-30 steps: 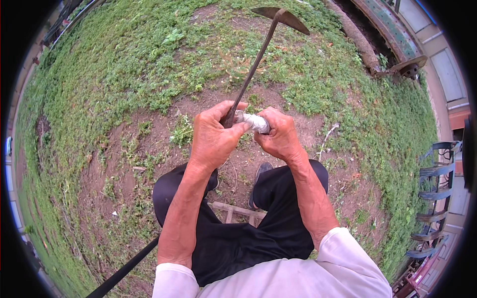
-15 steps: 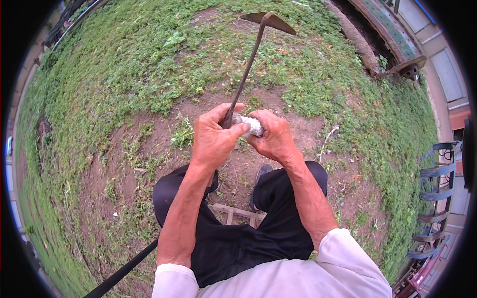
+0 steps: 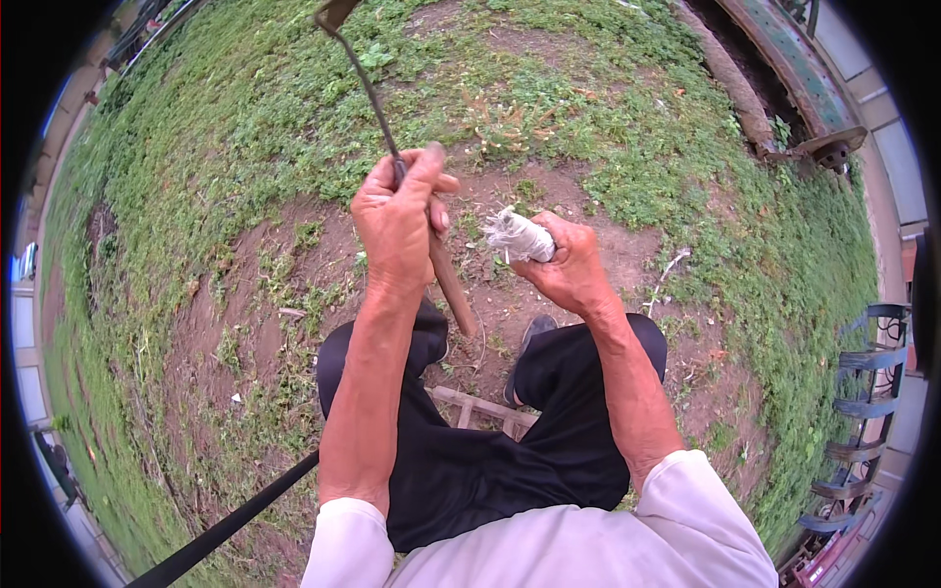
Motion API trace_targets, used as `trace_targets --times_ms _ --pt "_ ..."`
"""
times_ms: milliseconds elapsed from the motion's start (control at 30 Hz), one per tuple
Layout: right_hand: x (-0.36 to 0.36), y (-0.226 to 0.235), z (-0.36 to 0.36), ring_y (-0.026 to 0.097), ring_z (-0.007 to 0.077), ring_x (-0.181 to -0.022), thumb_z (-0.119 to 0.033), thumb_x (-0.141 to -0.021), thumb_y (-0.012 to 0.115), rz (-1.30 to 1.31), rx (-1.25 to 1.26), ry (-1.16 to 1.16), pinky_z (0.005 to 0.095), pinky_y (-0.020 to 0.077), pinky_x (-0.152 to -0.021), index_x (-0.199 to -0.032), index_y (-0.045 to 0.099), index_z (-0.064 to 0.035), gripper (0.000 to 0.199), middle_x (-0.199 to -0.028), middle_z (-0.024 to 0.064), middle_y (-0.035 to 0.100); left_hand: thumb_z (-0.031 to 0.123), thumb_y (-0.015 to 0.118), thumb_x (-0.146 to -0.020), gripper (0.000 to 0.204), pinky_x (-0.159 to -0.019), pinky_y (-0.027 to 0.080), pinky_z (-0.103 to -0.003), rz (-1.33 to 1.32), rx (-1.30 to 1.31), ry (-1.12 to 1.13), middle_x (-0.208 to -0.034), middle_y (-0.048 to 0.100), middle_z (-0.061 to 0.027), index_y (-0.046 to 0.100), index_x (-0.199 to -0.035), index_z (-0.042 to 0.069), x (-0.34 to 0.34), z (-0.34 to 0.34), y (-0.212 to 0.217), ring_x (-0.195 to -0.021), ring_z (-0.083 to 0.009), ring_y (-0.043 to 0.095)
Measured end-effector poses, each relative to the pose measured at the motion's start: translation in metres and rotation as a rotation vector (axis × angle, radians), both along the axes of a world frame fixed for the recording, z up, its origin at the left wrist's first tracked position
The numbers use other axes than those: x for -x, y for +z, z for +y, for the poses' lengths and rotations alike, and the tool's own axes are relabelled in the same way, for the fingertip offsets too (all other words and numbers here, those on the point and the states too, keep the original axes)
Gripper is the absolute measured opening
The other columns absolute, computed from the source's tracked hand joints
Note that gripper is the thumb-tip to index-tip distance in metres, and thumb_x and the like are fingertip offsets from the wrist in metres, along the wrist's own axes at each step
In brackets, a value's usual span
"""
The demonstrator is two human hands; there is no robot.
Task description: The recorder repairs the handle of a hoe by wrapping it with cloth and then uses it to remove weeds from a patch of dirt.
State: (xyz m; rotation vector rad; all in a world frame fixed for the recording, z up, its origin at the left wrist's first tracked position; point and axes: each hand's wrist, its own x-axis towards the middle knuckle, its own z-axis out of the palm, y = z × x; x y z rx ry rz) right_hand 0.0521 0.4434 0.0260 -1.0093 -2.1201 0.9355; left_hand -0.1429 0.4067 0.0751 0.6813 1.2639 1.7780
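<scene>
Left hand (image 3: 397,225): fingers curled round the hoe (image 3: 377,106) where metal neck meets wood handle (image 3: 452,284). Grip is closed, fingertips blurred, so can't tell how tight. Hoe runs diagonally in front of me: neck goes up and left, blade (image 3: 335,12) partly cut off at the top of the view, handle slants down and right out of my palm, bare end above the soil (image 3: 265,338) between my knees.

Right hand (image 3: 569,265): closed on a white bundle (image 3: 522,238), back part hidden in my fist. Front part sticks out up-left, toward the hoe; loose frayed ends at the tip. Strands or torn cloth, can't tell which. Bundle and hoe are apart, gap between the two hands, bundle to the right of the handle.

Below: my black trousers (image 3: 470,480), knees spread, one shoe (image 3: 534,333) visible by the right shin. Wood frame (image 3: 480,407) low between my legs. Low weeds (image 3: 245,147) all round the soil patch. Black pole (image 3: 235,510) comes in at lower left. Rusty metal piece (image 3: 784,59) upper right; curved blue bars (image 3: 867,360) at far right.
</scene>
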Motion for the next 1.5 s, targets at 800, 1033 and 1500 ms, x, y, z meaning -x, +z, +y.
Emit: trace_targets --times_ms 800,1033,1500 --pt "0.023 -0.011 -0.023 0.065 0.0241 -0.071 -0.016 -0.064 0.083 0.006 0.105 0.230 0.0350 0.0500 -0.067 -0.093 0.064 -0.0036 0.036 -0.078 0.0095 0.064 0.028 0.064 -0.097 0.026 -0.037 0.035 -0.026 -0.286 -0.361 0.429 -0.060 0.056 -0.0037 0.054 -0.087 0.006 0.050 -0.002 0.017 -0.040 -0.0092 0.045" --pt "0.024 -0.006 -0.025 0.065 0.0199 -0.069 -0.019 -0.068 0.083 0.010 0.205 0.219 0.0339 0.0496 -0.065 -0.094 0.065 -0.0037 0.035 -0.076 0.0084 0.065 0.029 0.063 -0.098 0.025 -0.039 0.035 -0.024 -0.224 -0.369 0.430 -0.063 0.057 -0.0031 0.054 -0.091 0.006 0.044 -0.002 0.015 -0.041 -0.0085 0.043" --pt "0.026 0.007 -0.030 0.058 0.0072 -0.059 -0.019 -0.075 0.080 0.140 0.847 0.313 0.0240 0.0464 -0.052 -0.099 0.065 -0.0039 0.032 -0.073 -0.0004 0.062 0.029 0.065 -0.097 0.028 -0.036 0.035 -0.025 -0.087 -0.400 0.432 -0.058 0.057 -0.0039 0.056 -0.087 0.005 0.030 0.001 0.017 -0.039 -0.0090 0.044"
